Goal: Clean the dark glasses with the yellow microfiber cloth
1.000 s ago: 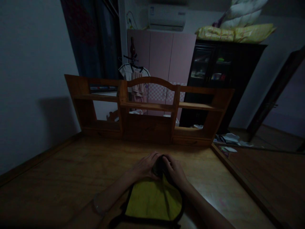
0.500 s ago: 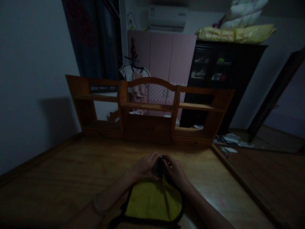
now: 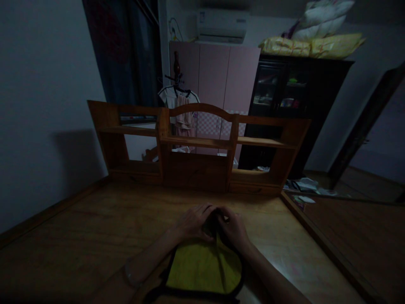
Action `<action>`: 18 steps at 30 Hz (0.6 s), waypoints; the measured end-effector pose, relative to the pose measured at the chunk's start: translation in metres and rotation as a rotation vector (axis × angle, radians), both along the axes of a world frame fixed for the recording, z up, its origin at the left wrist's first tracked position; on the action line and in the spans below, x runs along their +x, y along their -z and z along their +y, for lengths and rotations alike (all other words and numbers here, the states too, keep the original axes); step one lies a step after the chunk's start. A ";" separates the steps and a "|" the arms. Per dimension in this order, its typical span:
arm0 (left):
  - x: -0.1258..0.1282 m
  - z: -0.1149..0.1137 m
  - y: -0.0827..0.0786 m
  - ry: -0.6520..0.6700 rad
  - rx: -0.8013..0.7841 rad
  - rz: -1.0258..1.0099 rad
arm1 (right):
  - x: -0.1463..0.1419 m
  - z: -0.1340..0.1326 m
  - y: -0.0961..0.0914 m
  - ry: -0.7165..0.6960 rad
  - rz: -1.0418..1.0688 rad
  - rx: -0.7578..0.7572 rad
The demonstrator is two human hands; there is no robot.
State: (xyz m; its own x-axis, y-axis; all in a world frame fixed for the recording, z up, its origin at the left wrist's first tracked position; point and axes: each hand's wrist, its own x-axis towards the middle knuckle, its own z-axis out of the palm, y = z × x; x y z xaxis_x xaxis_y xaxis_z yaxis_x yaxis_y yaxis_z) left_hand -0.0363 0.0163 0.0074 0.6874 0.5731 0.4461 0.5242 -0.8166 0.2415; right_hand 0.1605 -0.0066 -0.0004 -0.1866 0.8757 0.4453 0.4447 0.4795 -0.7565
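Note:
A flat piece of yellow cloth (image 3: 199,268) with black edging and a dark strap at its lower left lies on the wooden desktop. It looks like a small bag or pouch. At its far end, my left hand (image 3: 196,220) curves around a dark object (image 3: 210,228) whose kind I cannot make out. Thumb and fingers of my right hand (image 3: 233,228) are bent together at the object's upper right side, beside a raised fold of the yellow cloth. Shadow and fingers hide most of the object.
A wooden shelf unit (image 3: 196,169) with open compartments stands along the desk's far edge. A raised wooden rim (image 3: 319,236) borders the desktop (image 3: 95,236) on the right. To the left is a wall (image 3: 47,126). Wardrobes and hanging clothes stand beyond the shelf.
The fingertips of both hands have drawn closer over the top of the dark object, covering the shiny spot seen earlier. The yellow cloth has stayed in place.

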 end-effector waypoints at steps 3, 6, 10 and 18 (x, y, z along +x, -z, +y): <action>0.001 -0.002 -0.002 -0.004 -0.004 0.010 | 0.001 -0.001 -0.002 0.037 -0.005 0.006; 0.002 -0.004 -0.004 -0.024 -0.022 0.014 | 0.002 -0.003 -0.004 0.076 -0.015 0.004; 0.002 -0.005 -0.004 -0.045 -0.037 0.025 | 0.002 -0.004 -0.005 0.059 0.001 -0.012; 0.000 -0.004 -0.002 -0.033 0.008 0.049 | 0.004 -0.002 -0.006 -0.109 0.001 0.044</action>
